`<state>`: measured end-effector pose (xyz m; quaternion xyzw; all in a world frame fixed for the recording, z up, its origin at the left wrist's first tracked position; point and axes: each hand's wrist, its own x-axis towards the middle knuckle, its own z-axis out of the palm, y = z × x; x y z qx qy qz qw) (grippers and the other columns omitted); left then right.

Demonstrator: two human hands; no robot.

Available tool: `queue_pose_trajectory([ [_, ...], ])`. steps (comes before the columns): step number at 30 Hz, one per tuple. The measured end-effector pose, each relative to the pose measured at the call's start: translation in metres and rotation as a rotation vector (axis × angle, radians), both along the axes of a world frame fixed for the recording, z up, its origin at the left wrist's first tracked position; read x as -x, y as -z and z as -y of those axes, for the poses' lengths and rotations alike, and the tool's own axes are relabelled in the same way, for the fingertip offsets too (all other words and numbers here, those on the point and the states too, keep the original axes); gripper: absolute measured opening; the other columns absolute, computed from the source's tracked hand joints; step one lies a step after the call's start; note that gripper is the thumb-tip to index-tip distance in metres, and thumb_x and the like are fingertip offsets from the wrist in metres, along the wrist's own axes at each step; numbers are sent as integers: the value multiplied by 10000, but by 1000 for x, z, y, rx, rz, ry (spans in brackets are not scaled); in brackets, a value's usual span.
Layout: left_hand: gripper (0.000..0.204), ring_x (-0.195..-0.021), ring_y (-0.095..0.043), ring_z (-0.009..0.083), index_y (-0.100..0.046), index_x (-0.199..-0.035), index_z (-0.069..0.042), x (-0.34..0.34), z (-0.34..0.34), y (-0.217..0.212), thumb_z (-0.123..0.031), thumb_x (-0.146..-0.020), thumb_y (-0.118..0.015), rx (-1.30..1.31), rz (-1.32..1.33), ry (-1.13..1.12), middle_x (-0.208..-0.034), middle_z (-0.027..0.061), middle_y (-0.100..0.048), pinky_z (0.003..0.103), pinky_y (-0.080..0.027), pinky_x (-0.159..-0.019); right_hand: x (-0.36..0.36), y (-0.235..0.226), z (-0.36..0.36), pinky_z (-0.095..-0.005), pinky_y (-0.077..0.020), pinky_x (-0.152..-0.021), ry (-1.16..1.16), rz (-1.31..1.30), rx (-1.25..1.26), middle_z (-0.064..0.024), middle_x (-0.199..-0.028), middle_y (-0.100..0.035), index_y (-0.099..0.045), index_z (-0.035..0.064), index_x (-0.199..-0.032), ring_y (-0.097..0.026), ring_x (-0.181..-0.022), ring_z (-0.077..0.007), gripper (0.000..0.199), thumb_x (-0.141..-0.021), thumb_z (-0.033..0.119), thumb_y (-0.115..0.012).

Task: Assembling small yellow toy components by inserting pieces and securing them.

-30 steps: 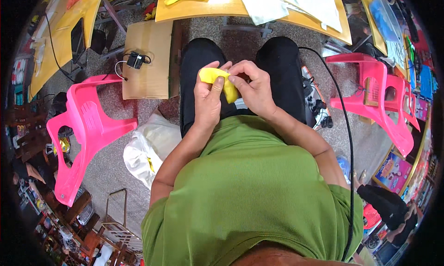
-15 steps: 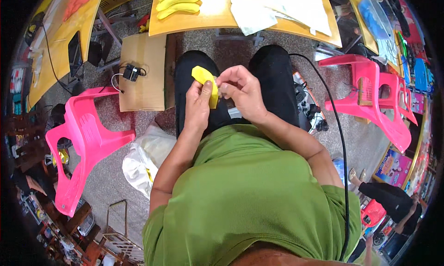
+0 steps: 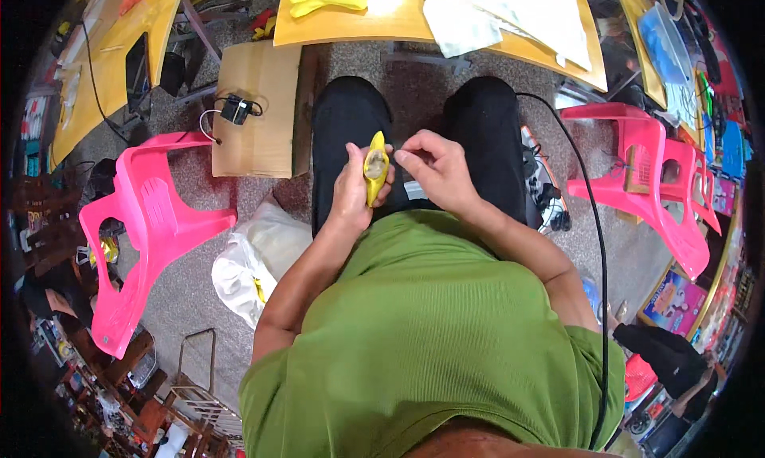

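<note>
A yellow banana-shaped soft toy (image 3: 374,193) is held over my lap by my left hand (image 3: 349,188), whose fingers wrap round it from below. A slit gapes along its upper side, and pale stuffing shows inside. Just to the right, my right hand (image 3: 443,175) has its thumb and forefinger pinched together, close to the toy but apart from it. Anything between those fingertips is too small to make out.
Ahead is a wooden table (image 3: 398,29) with several yellow banana shapes (image 3: 329,5) and white sheets (image 3: 460,23). A cardboard box (image 3: 253,143) stands left of my legs, near a white plastic bag (image 3: 267,247). Pink chairs (image 3: 151,211) flank me, and a black cable runs down my right side.
My left hand has turned the banana toy so its open slit faces up. My right hand has drawn away from it to the right. The whole view has shifted slightly.
</note>
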<state>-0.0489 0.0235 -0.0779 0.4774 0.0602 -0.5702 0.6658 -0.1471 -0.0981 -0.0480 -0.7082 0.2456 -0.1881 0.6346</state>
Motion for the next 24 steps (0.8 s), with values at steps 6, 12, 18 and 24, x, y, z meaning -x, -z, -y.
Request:
queue_pose_trajectory([
  [6,495,-544,-438,58,-497,-1169,-63,8,3,-18,-470,-964,-305,136,188,14,-754,10,-526,179,-313,-435,-3,3,-2,-200,-356,-486,-55,-99,126,19,-667,-529,-585,3,-761,-446,-580,-18,87,-817,53,-630],
  [12,387,-848,-472,53,-446,-1236,-23,4,-4,-20,-185,-887,-484,149,569,130,-1012,18,-525,190,-388,-713,0,-3,1,-200,-341,-474,-174,-89,8,33,-655,-513,-571,6,-748,-435,-565,-18,96,-814,40,-633],
  [18,299,-709,-582,167,-476,-1136,-3,4,-4,-18,-166,-886,-496,38,899,191,-828,108,-594,300,-455,-631,7,1,-2,-215,-354,-501,-132,-3,-285,28,-683,-498,-544,5,-757,-430,-572,-50,93,-821,19,-611],
  [24,235,-634,-613,343,-520,-1037,1,6,4,-19,-164,-884,-451,-265,1247,263,-711,210,-587,381,-463,-578,3,8,-3,-267,-401,-575,-201,135,252,-71,-702,-506,-517,2,-773,-484,-618,-161,85,-816,15,-590],
])
